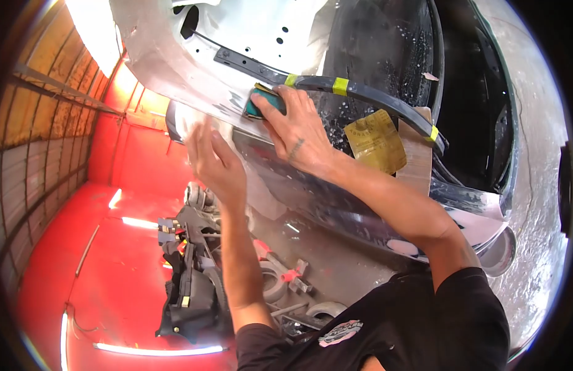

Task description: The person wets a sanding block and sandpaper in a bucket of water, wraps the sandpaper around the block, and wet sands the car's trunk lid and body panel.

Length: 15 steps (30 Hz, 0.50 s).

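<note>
My right hand [302,133] is closed around a teal sanding block [266,104], with a yellowish edge of sheet showing at its top. The block rests against the grey-white car body panel [218,93], just below a dark curved strip [385,99] marked with bits of yellow tape. Lower and to the left, my left hand [217,162] is raised beside the panel's edge, holding nothing that I can see. Its fingers are extended and slightly blurred; whether they touch the panel I cannot tell.
A creased yellow sandpaper sheet [377,142] lies by a piece of cardboard [415,151] under the strip. Black car parts [197,272] are piled on the floor, near a red-and-grey stand [292,275]. Bright light tubes [159,350] run along the red surface [113,266].
</note>
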Tool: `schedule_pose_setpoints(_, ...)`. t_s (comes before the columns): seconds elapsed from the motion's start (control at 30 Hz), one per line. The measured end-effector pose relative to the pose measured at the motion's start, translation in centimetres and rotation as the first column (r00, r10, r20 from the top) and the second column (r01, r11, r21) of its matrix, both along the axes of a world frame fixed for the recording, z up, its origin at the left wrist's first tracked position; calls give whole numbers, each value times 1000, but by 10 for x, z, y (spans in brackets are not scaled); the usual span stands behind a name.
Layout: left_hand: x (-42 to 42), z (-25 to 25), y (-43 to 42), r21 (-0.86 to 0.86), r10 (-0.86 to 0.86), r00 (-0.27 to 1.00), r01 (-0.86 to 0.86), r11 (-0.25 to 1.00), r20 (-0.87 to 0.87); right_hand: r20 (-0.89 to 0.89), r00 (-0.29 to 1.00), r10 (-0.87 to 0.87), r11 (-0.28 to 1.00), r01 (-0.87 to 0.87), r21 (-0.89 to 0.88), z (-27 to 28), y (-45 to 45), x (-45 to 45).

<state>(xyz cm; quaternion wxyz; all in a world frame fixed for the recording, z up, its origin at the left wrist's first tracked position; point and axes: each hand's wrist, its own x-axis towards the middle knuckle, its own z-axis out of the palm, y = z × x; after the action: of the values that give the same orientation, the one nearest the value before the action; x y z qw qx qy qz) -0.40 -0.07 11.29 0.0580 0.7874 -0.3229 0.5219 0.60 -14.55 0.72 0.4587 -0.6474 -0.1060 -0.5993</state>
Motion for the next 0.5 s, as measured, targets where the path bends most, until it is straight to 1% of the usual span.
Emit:
schedule_pose_setpoints(0.07, -5, 32, -25, 299, 34, 987, -81, 951, 159, -44, 998, 50, 998, -48, 27, 0, 0, -7)
schedule_pose_setpoints(0.1, 3, 37, -25, 395, 154, 967, -225, 891, 203, -65, 995, 75, 996, -72, 45, -1, 0, -9)
schedule_pose_setpoints(0.13, 9, 42, -24, 480, 263, 929, -360, 800, 259, -49, 996, 75, 996, -72, 52, -3, 1, -7)
schedule_pose_setpoints(0.17, 13, 44, -25, 548, 355, 876, -481, 684, 326, -32, 997, 71, 996, -69, 58, -7, 2, -4)
schedule_pose_setpoints(0.2, 13, 39, -22, 557, 354, 881, -472, 684, 312, -16, 998, 67, 996, -66, 66, -10, 2, -1)
schedule_pose_setpoints(0.37, 5, -8, -5, 602, 350, 910, -409, 685, 220, 17, 986, 166, 983, -167, 72, -17, -3, 2)
schedule_pose_setpoints(0.47, -9, -32, -1, 669, 350, 933, -315, 673, 87, 29, 975, 221, 972, -223, 81, -16, -7, -1)
schedule_pose_setpoints(0.5, -11, -35, 4, 651, 284, 958, -242, 719, 42, 33, 970, 240, 966, -242, 85, -16, -8, -1)
